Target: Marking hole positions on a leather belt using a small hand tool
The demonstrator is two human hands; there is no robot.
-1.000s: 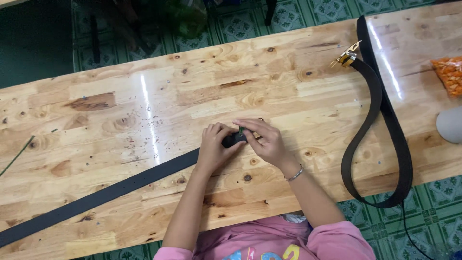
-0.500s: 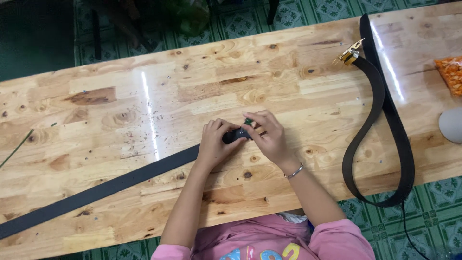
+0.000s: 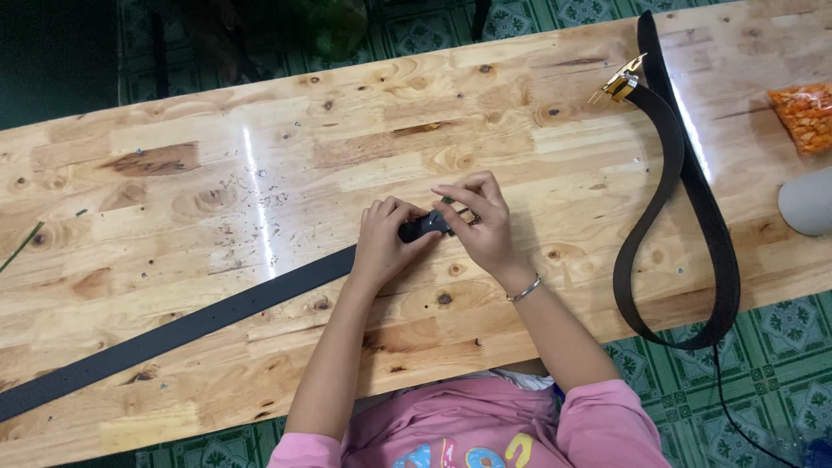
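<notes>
A long black belt strap point(image 3: 191, 325) lies flat across the wooden table point(image 3: 260, 173), running from the lower left toward the middle. My left hand point(image 3: 386, 243) presses down on its near end. My right hand point(image 3: 481, 225) pinches the same end, where a small dark buckle piece point(image 3: 425, 227) shows between my fingers. A thin bracelet circles my right wrist.
A second dark belt point(image 3: 685, 217) lies looped at the right, hanging past the table's near edge, with a gold buckle point(image 3: 620, 85) at its top. An orange bag point(image 3: 806, 117) and a grey rounded object point(image 3: 810, 201) sit at the far right. Green patterned floor surrounds the table.
Both hands have stayed on the strap's end with small finger shifts. The strap and the looped belt lie where they were.
</notes>
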